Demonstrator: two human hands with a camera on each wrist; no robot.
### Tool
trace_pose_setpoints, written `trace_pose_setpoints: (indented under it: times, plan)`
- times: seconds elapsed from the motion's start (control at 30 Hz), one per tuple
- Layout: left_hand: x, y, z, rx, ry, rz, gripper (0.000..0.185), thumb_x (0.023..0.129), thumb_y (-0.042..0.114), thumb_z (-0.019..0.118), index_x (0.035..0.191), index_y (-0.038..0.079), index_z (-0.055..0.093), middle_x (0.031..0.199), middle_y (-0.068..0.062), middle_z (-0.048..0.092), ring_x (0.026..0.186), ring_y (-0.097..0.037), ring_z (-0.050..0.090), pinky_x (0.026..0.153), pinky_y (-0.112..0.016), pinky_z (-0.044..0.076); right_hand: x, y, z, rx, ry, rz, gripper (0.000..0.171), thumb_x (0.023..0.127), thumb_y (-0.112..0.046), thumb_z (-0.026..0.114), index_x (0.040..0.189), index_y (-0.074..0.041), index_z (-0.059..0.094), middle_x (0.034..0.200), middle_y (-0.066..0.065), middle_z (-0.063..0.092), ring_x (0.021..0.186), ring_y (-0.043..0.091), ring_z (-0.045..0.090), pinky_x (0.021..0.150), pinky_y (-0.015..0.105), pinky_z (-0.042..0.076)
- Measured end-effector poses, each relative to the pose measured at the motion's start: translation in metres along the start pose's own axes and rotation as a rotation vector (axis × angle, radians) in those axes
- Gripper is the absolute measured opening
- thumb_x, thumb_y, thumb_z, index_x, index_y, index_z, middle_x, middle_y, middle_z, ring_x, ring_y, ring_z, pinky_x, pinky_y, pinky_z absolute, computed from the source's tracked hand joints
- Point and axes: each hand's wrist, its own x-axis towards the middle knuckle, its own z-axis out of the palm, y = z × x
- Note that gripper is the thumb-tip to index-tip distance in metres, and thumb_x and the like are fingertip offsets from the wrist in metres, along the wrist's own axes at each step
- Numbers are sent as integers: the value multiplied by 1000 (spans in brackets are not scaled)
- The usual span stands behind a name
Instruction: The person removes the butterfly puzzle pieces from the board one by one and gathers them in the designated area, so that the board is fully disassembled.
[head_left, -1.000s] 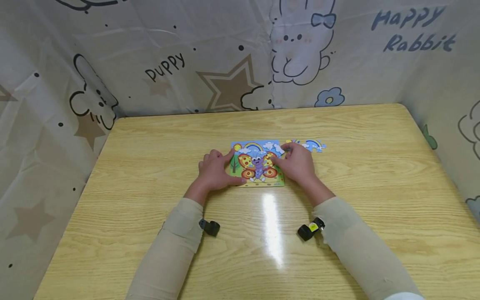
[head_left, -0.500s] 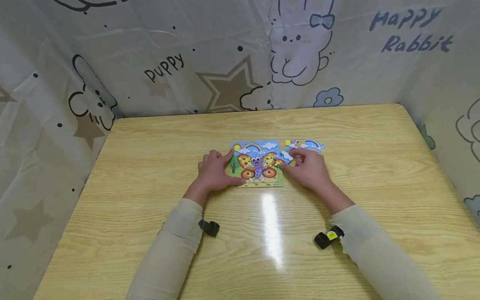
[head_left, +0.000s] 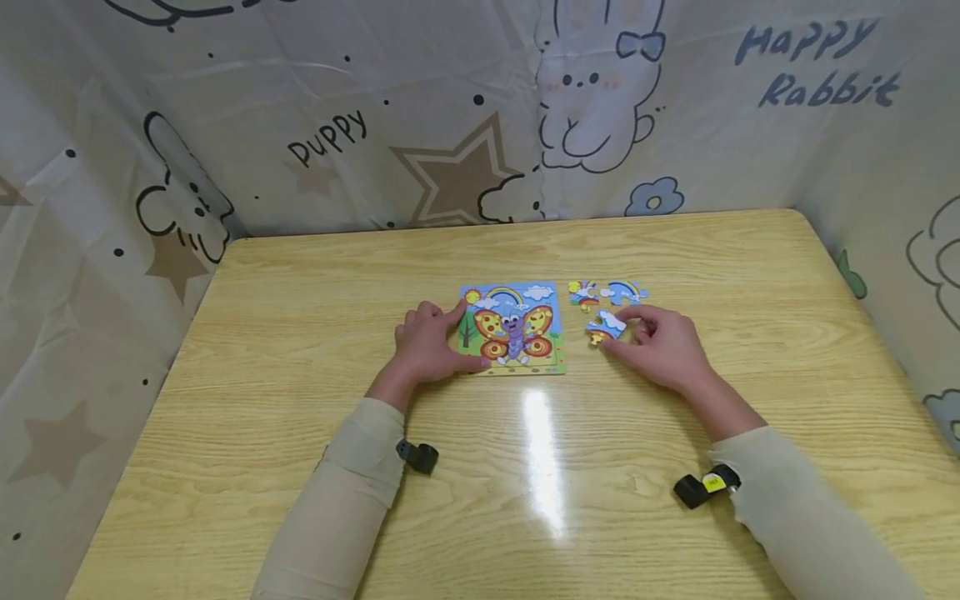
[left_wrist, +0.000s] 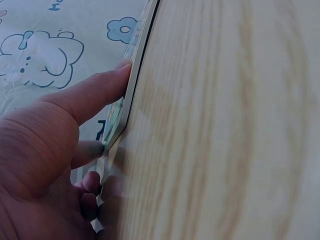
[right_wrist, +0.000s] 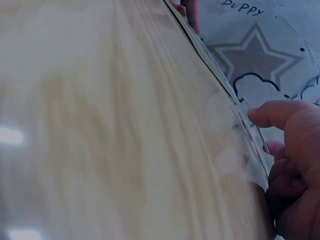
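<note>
A small butterfly puzzle board [head_left: 512,329] lies flat in the middle of the wooden table [head_left: 300,275]. My left hand [head_left: 431,343] holds the board's left edge, index finger at its top corner and thumb along its lower edge. In the left wrist view my thumb [left_wrist: 92,92] presses against the board's thin edge [left_wrist: 131,95]. My right hand [head_left: 660,343] pinches a loose puzzle piece [head_left: 604,325] low over the table, just right of the board. The right wrist view shows that piece [right_wrist: 252,131] edge-on at my fingertips [right_wrist: 267,116].
Two more loose pieces [head_left: 583,292] [head_left: 624,292] lie side by side just beyond the held piece. A cartoon-printed curtain [head_left: 480,108] walls the table at the back and both sides. Black wrist cameras [head_left: 418,456] [head_left: 701,487] sit on my sleeves.
My right hand has drawn a piece away from the board's upper right corner and carried it rightward, off the board. The left hand and the board have stayed put.
</note>
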Motion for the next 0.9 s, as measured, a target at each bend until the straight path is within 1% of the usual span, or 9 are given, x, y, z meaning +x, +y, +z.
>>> trace_pose_setpoints:
  times: [0.2, 0.4, 0.5, 0.73, 0.9]
  plan:
    - [0, -1, 1, 5, 1, 4, 109, 70, 62, 84, 157, 25, 31, 120, -10, 40, 103, -29, 35, 86, -44, 28, -5, 17, -19, -33, 4, -21, 41, 84, -35, 82, 110, -7, 70, 62, 0, 41, 56, 14, 36, 66, 31, 34]
    - [1, -1, 1, 0, 0, 6, 108, 70, 61, 84, 157, 25, 31, 119, -10, 40, 103, -29, 35, 86, -44, 28, -6, 34, -36, -59, -12, -41, 40, 85, -33, 81, 112, -6, 69, 63, 1, 42, 57, 15, 38, 64, 30, 32]
    - [1, -2, 1, -1, 0, 7, 108, 70, 62, 84, 157, 25, 30, 119, -10, 40, 103, -29, 35, 86, -44, 27, -3, 39, -43, -77, -15, -39, 39, 85, -32, 82, 112, -6, 69, 64, 2, 43, 58, 16, 38, 63, 30, 32]
    - [2, -3, 2, 0, 1, 10, 109, 70, 62, 84, 157, 25, 30, 118, -9, 39, 103, -28, 35, 85, -44, 27, 6, 52, -60, -116, -30, 2, 40, 87, -31, 79, 116, -5, 68, 67, 5, 44, 60, 20, 39, 65, 33, 31]
    - [2, -4, 3, 2, 4, 11, 109, 69, 62, 84, 157, 26, 30, 117, -8, 39, 102, -28, 34, 85, -44, 27, 17, 59, -67, -120, -29, -7, 39, 89, -27, 78, 117, -3, 67, 68, 6, 44, 61, 20, 39, 67, 33, 31]
